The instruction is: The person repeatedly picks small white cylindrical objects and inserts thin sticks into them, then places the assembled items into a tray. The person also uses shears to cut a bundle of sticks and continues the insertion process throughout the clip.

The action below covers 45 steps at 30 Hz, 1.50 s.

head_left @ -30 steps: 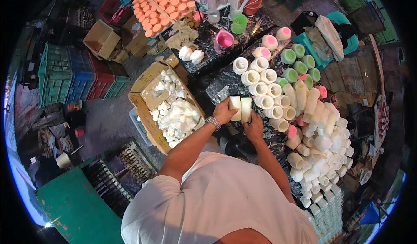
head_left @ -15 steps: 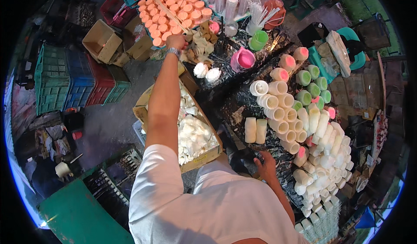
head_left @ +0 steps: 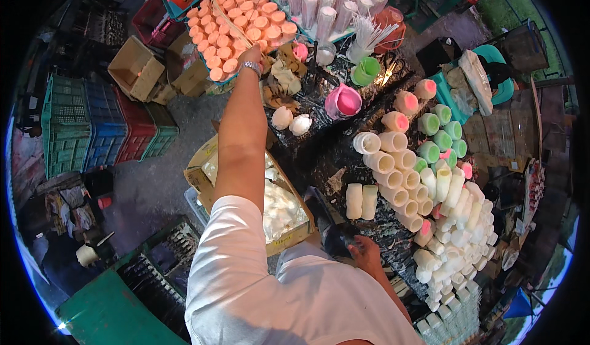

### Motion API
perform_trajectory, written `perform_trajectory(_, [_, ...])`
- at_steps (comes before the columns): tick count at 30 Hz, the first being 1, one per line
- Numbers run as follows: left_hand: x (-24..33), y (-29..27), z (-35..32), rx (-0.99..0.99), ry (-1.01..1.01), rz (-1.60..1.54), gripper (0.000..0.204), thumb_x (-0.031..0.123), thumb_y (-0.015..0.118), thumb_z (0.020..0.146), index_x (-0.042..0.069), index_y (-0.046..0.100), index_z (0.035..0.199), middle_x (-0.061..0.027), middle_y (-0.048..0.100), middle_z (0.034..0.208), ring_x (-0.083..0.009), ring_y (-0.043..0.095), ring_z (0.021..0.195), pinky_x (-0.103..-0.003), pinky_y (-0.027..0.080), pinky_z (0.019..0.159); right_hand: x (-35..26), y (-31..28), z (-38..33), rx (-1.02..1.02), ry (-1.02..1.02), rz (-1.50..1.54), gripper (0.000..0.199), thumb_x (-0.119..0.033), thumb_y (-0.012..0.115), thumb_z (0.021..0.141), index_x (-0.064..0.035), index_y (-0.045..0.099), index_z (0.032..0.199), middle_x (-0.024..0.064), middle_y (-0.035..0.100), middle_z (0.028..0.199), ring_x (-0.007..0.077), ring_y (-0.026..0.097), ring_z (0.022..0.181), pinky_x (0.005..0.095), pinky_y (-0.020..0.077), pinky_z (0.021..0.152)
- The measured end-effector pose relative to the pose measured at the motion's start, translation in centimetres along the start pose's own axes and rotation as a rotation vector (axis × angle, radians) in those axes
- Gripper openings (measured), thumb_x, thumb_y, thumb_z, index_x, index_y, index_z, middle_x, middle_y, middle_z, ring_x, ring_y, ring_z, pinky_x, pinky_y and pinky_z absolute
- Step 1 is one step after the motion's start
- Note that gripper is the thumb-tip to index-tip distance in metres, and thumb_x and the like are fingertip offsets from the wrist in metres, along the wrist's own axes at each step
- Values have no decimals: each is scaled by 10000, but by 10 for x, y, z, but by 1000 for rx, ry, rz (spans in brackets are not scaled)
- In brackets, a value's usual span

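At the far side, my left hand (head_left: 251,57), with a metal wristwatch, is closed on a bundle of long thin tan strips (head_left: 226,17). The strips run away from the hand across a tray of orange cylinders, which look like candles (head_left: 216,39). Crumpled brown paper (head_left: 284,78) lies just right of this hand. My right hand (head_left: 367,253) hangs low at the near edge of the dark worktable (head_left: 335,154). Its fingers are loosely apart, with nothing visible in them. The nearest things to it are two cream cylinders (head_left: 361,201) lying on the table.
A cardboard box (head_left: 289,240) of white lumps stands before me, under my left arm. Cream hollow cylinders (head_left: 393,179) and green-topped ones (head_left: 442,140) are piled at right. A pink pot (head_left: 343,102) and green cup (head_left: 366,71) stand farther back. Stacked crates (head_left: 110,121) stand left.
The strips have swung slightly left with my left hand, which reaches a little farther over the tray's edge. My right hand has dropped lower and left, away from the tabletop. The view has shifted slightly.
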State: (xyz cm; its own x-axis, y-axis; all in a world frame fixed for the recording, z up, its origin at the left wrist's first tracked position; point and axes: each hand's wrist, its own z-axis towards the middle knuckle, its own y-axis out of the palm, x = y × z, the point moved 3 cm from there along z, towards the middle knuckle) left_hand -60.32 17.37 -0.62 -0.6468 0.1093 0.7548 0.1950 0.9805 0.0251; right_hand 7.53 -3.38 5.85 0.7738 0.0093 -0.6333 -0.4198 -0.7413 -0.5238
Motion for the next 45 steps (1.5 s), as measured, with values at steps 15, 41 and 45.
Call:
perform_trajectory(15, [20, -46, 11, -242, 126, -134, 121, 171, 607, 1041, 73, 588, 972, -50, 599, 796, -144, 462, 575, -276, 376, 464, -4, -2, -2, -72, 147, 150, 435, -194, 780, 911, 56, 669, 1249, 182, 743, 1072, 238, 720, 979, 366, 573, 849])
perform_trajectory(41, [-7, -33, 4, -58, 58, 391, 356, 286, 820, 877, -27, 682, 778, -83, 579, 589, -161, 481, 432, -336, 401, 406, -342, 48, 254, -212, -530, -11, 361, -166, 735, 899, 82, 664, 1152, 263, 680, 1187, 402, 680, 1006, 466, 532, 913])
perform_trajectory(45, [-2, -36, -6, -172, 190, 521, 292, 248, 742, 929, -24, 684, 838, -90, 609, 633, -165, 522, 467, -338, 418, 416, -371, 61, 318, 79, -821, -178, 470, -141, 697, 900, 78, 572, 1297, 261, 575, 1357, 429, 630, 1150, 486, 516, 978])
